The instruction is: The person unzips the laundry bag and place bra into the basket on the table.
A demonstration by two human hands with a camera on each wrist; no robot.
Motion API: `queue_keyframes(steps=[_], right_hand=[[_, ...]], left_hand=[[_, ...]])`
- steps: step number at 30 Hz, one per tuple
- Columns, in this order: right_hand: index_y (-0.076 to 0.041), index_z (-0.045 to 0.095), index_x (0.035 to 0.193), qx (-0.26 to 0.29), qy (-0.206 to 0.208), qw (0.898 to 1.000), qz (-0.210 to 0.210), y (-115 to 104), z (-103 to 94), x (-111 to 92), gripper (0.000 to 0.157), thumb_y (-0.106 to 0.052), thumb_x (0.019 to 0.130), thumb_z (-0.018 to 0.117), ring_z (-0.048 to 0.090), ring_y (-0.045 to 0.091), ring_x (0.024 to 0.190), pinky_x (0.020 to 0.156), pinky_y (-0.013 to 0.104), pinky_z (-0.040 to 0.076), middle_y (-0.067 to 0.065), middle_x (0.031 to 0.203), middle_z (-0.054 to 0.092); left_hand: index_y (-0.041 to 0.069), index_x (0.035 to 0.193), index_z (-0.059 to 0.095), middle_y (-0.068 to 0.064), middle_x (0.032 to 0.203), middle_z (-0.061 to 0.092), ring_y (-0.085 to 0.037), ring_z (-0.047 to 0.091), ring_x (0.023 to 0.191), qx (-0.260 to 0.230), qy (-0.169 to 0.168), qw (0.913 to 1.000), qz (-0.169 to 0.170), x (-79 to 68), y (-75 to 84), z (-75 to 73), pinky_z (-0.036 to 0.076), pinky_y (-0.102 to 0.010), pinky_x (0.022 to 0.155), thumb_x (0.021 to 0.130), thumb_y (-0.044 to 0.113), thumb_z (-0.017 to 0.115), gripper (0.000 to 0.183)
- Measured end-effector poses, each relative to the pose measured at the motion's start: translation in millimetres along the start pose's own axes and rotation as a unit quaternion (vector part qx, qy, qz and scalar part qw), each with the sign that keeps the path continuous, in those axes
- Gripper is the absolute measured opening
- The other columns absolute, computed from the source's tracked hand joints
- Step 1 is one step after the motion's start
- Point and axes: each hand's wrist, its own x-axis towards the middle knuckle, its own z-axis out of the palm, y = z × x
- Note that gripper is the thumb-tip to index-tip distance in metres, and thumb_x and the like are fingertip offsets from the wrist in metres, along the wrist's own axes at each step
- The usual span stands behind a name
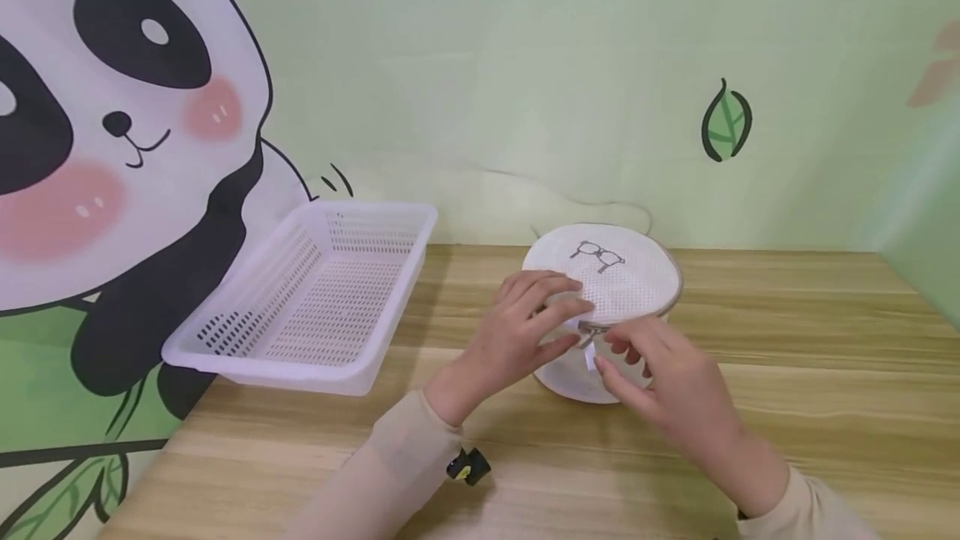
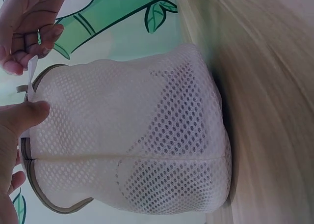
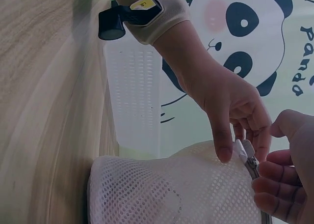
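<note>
A round white mesh laundry bag (image 1: 573, 386) stands upright, its lid (image 1: 630, 282) printed with glasses and edged by a grey zipper (image 3: 252, 167). At the front rim, my left hand (image 1: 517, 327) holds the bag, thumb on the mesh side and fingers over the lid. A white tab (image 2: 32, 69) sticks out beside that thumb, close to the metal zipper pull (image 1: 587, 340). My right hand (image 1: 675, 377) is on the right of the pull, fingers loosely bent, with a gap between thumb and forefinger. Its fingertips (image 3: 265, 184) are right at the zipper edge.
A white plastic basket (image 1: 375, 357) with slotted walls stands on the wooden table (image 1: 787, 407) to the left. Behind is a green wall (image 1: 450, 90) with a panda and leaves. A black wrist device (image 1: 468, 467) is strapped at the left sleeve.
</note>
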Motion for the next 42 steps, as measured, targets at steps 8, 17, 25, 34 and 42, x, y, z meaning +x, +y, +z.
queue_keyframes(steps=[8,17,25,34,42], right_hand=[[-0.007,0.062,0.09,-0.022,-0.008,1.0,0.005,-1,2.2,-1,0.029,-0.034,0.092,0.054,0.053,0.008,0.067,0.053,0.012,0.044,-0.001,0.08,0.061],[-0.007,0.061,0.088,-0.049,-0.014,0.999,0.017,-2,5.8,-2,0.02,-0.019,0.075,0.069,0.054,0.008,0.064,0.05,0.015,0.043,0.0,0.078,0.061],[-0.009,0.06,0.089,-0.076,-0.023,0.996,0.04,-4,7.3,-3,0.026,-0.024,0.072,0.075,0.057,0.009,0.061,0.047,0.019,0.044,0.001,0.076,0.061],[-0.009,0.06,0.083,-0.113,-0.008,0.992,0.048,-3,7.7,-5,0.027,-0.031,0.074,0.072,0.057,0.011,0.059,0.043,0.02,0.041,-0.001,0.073,0.061],[-0.01,0.06,0.081,-0.112,-0.013,0.992,0.057,-3,5.9,-6,0.023,-0.023,0.071,0.075,0.057,0.01,0.058,0.044,0.019,0.04,-0.001,0.072,0.061]], left_hand=[[0.016,0.109,0.067,-0.002,0.114,0.065,-0.018,0.06,0.11,0.019,0.016,0.9997,-0.003,-1.0,3.7,2.5,0.047,-0.028,0.097,0.077,0.02,0.079,0.034],[0.017,0.107,0.069,-0.002,0.109,0.065,-0.016,0.061,0.104,0.035,0.027,0.999,0.009,-3.0,5.7,4.9,0.05,-0.025,0.093,0.078,0.022,0.079,0.032],[0.016,0.107,0.069,-0.003,0.108,0.064,-0.015,0.06,0.101,0.044,0.035,0.9982,0.019,-3.9,8.2,8.5,0.05,-0.025,0.091,0.078,0.025,0.078,0.031],[0.016,0.105,0.069,-0.003,0.106,0.064,-0.016,0.06,0.1,0.051,0.041,0.9976,0.024,-1.9,12.2,10.0,0.05,-0.025,0.089,0.078,0.026,0.078,0.03],[0.016,0.106,0.069,-0.002,0.106,0.064,-0.016,0.06,0.1,0.053,0.034,0.9979,0.015,-2.1,12.7,10.4,0.05,-0.025,0.09,0.079,0.026,0.077,0.03]])
